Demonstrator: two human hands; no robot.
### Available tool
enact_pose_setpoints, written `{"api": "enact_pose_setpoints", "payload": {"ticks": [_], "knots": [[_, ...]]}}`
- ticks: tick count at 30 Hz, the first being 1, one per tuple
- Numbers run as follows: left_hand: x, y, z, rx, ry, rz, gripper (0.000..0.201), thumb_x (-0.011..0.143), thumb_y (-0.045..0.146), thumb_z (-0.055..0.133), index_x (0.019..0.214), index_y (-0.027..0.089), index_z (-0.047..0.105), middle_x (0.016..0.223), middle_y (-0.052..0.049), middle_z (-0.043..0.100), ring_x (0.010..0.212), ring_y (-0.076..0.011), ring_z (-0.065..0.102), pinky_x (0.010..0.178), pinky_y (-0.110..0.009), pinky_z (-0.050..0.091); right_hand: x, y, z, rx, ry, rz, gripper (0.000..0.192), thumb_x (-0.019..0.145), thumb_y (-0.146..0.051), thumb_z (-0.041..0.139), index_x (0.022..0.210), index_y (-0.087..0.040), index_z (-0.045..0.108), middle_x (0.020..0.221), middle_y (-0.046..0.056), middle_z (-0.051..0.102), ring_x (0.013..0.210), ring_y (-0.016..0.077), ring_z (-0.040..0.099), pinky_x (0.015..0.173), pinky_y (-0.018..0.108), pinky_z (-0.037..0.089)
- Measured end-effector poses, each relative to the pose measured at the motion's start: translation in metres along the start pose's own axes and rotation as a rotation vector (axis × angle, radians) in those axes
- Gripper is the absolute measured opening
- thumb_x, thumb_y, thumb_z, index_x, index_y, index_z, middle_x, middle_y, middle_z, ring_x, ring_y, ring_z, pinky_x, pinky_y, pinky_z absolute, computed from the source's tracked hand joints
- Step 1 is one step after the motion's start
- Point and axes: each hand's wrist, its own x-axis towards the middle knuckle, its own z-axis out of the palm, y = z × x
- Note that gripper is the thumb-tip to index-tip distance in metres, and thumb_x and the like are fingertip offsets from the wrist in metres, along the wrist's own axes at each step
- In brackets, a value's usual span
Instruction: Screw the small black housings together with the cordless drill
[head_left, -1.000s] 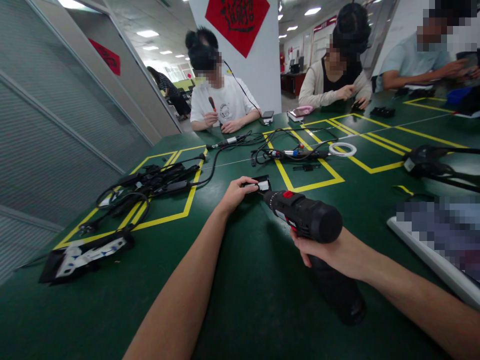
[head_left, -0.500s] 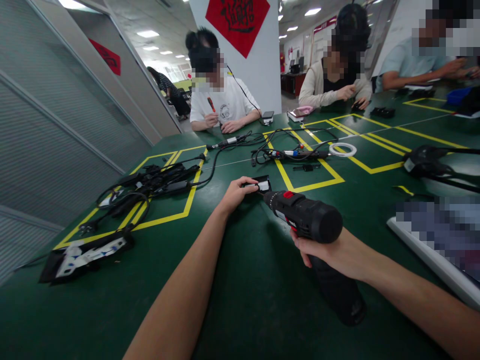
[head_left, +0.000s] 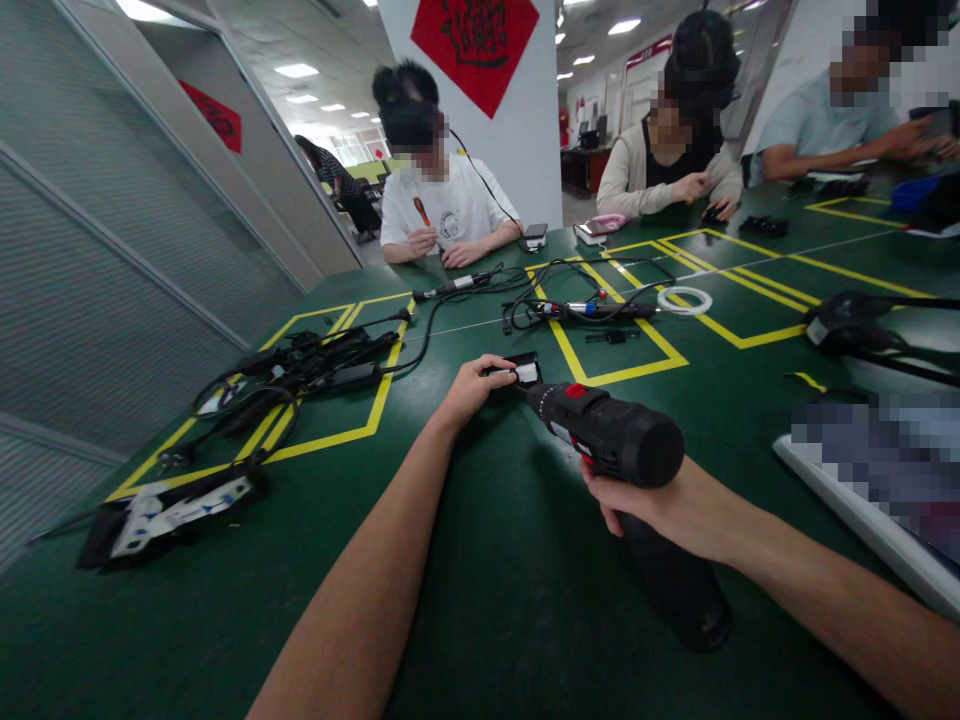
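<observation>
My right hand [head_left: 660, 510] grips a black cordless drill [head_left: 611, 432] with red trim by its handle. The drill's nose points away from me at a small black part with a white label [head_left: 523, 372] lying on the green table [head_left: 480, 600]. My left hand [head_left: 474, 385] rests on that part and pins it to the table with thumb and fingers. The drill tip meets the part's right side; the exact contact is too small to make out.
A bundle of black adapters and cables [head_left: 300, 370] lies left in a yellow-taped box. A black and white device [head_left: 172, 508] sits near left. More cables and tools [head_left: 585, 305], a white ring [head_left: 685, 299] and a keyboard [head_left: 862, 500] lie right. Three other people sit across.
</observation>
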Motion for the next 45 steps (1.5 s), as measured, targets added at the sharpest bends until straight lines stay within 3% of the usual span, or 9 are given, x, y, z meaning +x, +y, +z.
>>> {"api": "enact_pose_setpoints", "payload": {"ticks": [25, 37, 45], "knots": [[0.0, 0.0013, -0.0005, -0.021, -0.008, -0.011, 0.035, 0.063, 0.038, 0.072, 0.092, 0.019, 0.069, 0.104, -0.005, 0.065, 0.097, -0.0219, 0.058, 0.087, -0.033, 0.042, 0.0029, 0.003, 0.0, -0.011, 0.003, 0.001, 0.012, 0.078, -0.017, 0.057, 0.09, -0.019, 0.055, 0.059, -0.003, 0.06, 0.056, 0.0146, 0.06, 0.061, 0.028, 0.046], [0.0011, -0.0017, -0.0006, -0.015, -0.003, 0.003, 0.035, 0.063, 0.038, 0.072, 0.092, 0.019, 0.069, 0.098, -0.004, 0.066, 0.093, -0.0212, 0.058, 0.084, -0.033, 0.042, 0.0027, -0.0017, 0.0025, 0.072, 0.018, -0.011, 0.018, 0.076, -0.016, 0.059, 0.093, -0.018, 0.054, 0.075, -0.002, 0.059, 0.056, 0.0127, 0.059, 0.057, 0.028, 0.048], [0.0017, -0.0033, -0.0018, -0.014, -0.019, -0.002, 0.036, 0.063, 0.039, 0.072, 0.093, 0.02, 0.069, 0.1, -0.004, 0.066, 0.095, -0.0214, 0.058, 0.085, -0.033, 0.042, 0.003, 0.0012, -0.0003, -0.001, 0.017, 0.003, 0.014, 0.076, -0.018, 0.059, 0.089, -0.018, 0.053, 0.061, -0.003, 0.06, 0.057, 0.015, 0.061, 0.061, 0.028, 0.047]]}}
